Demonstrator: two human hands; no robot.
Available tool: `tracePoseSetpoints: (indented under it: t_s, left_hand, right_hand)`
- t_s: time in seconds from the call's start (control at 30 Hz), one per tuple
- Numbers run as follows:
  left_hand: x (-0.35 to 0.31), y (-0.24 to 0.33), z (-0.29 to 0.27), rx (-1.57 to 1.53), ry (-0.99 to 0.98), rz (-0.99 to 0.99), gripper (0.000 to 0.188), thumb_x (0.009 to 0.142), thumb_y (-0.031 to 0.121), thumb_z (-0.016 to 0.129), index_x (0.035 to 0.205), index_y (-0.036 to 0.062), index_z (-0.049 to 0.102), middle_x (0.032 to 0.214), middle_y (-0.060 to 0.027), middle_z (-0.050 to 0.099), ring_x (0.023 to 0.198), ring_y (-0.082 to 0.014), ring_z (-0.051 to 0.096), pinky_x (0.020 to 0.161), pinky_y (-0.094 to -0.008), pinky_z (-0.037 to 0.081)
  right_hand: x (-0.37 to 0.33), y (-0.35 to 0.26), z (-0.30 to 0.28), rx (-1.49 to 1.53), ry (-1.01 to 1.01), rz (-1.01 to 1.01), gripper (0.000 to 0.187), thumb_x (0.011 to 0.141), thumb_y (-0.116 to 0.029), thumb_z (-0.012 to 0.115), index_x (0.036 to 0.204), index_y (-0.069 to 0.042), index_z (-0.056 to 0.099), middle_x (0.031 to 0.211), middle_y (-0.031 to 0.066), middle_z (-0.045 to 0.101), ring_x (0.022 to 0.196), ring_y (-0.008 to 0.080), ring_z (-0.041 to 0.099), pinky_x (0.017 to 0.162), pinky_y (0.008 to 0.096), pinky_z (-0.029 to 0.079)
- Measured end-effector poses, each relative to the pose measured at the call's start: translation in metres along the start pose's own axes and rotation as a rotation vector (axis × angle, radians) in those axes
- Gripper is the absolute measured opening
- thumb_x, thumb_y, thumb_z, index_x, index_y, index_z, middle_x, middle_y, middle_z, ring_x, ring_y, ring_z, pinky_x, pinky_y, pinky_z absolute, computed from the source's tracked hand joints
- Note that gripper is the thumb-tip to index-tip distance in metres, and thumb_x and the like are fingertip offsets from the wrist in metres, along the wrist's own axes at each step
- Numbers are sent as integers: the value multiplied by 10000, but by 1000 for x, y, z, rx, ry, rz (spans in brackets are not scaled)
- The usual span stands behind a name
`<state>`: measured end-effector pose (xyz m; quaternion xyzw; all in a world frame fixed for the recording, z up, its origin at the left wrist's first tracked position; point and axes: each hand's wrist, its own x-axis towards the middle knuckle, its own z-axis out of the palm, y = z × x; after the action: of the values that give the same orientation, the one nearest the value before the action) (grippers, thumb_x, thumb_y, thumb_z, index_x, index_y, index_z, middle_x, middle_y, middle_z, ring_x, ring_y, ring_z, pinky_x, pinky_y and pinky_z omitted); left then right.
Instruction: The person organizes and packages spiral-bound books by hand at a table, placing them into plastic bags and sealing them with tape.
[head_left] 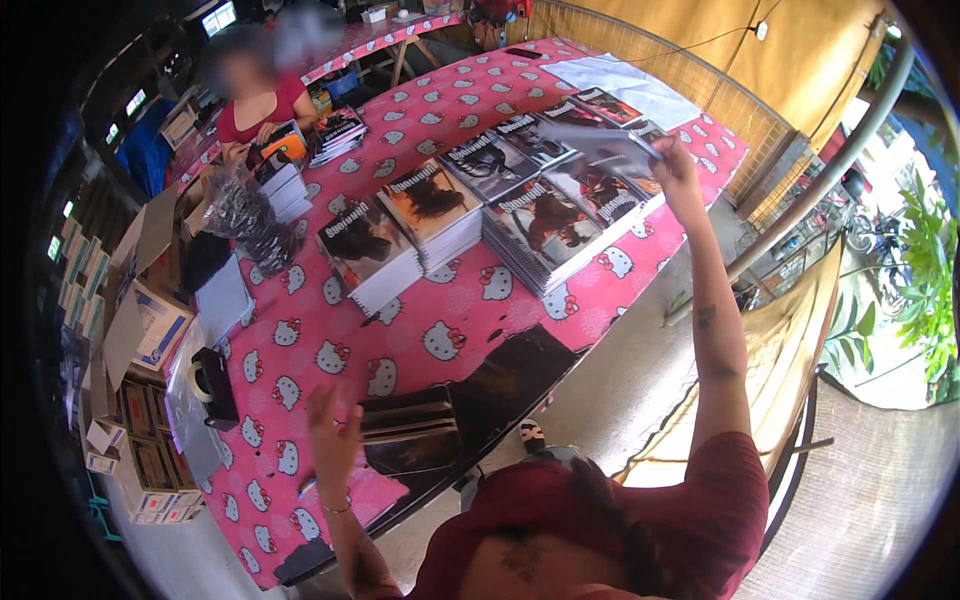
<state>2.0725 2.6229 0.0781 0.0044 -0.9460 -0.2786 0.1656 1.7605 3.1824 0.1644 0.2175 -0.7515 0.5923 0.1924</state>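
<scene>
Open-sided workspace with a tan hanging sheet (700, 30) and wire mesh (650, 48) along the far right, green plants (930, 290) beyond, and concrete floor (590, 400) below. Filling the middle, a long table (530, 365) under a pink cloth (345, 322) printed with cartoon cats, torn through to black at the near edge. Down the left side, cardboard boxes (165, 325), some with flaps raised. Across at the far left, a co-worker (275, 105) in a red top, hands close to an orange item (284, 142). On the table, side by side in two rows, booklet stacks (430, 205) with dark pictured covers, with a white sheet (625, 85) lying past the far end. Left of the stacks, a clear bag (255, 225) of dark contents standing upright; nearer, a black tape dispenser (220, 395) at the left edge and a small pile of flat dark pieces (408, 415) at the near edge. Just left of that pile, the left hand (335, 430), slightly blurred, fingers apart and slack above the cloth. Stretched over the far part of the right-hand row, the right hand (675, 170), pinching between thumb and fingers the end of a thin greyish item (605, 148), too blurred to tell as sheet or booklet, held out over the covers; whether touching them, cannot tell. Smallest, near the left hand, a pen-like object (307, 488) lying on the cloth.
</scene>
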Motion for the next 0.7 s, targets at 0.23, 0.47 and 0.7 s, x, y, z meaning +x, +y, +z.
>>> tracePoseSetpoints:
  t_s: [0.23, 0.47, 0.7]
  left_hand:
    - [-4, 48, 36, 94, 139, -188, 467, 867, 94, 684, 1317, 38, 568, 1351, -222, 508, 1163, -411, 555, 948, -463, 477]
    - [-32, 53, 49, 348, 46, -158, 523, 828, 212, 747, 1303, 59, 593, 1378, -211, 501, 1260, -403, 491, 1013, -493, 433]
    - [-33, 43, 48, 209, -214, -325, 501, 790, 304, 792, 1208, 56, 671, 1332, -210, 567, 1310, -398, 456, 1065, -506, 384]
  right_hand:
    - [47, 145, -76, 10, -214, 651, 421, 907, -82, 635, 1320, -163, 618, 1379, 92, 548, 1352, 252, 430, 1069, 354, 395]
    - [-34, 142, 18, -1084, -297, 368, 624, 870, -592, 608, 1399, -268, 543, 1448, 104, 460, 1330, 326, 432, 1034, 568, 379]
    - [-51, 143, 11, -1090, -135, 340, 608, 865, -591, 609, 1385, -280, 559, 1411, 105, 485, 1316, 332, 436, 1004, 551, 373]
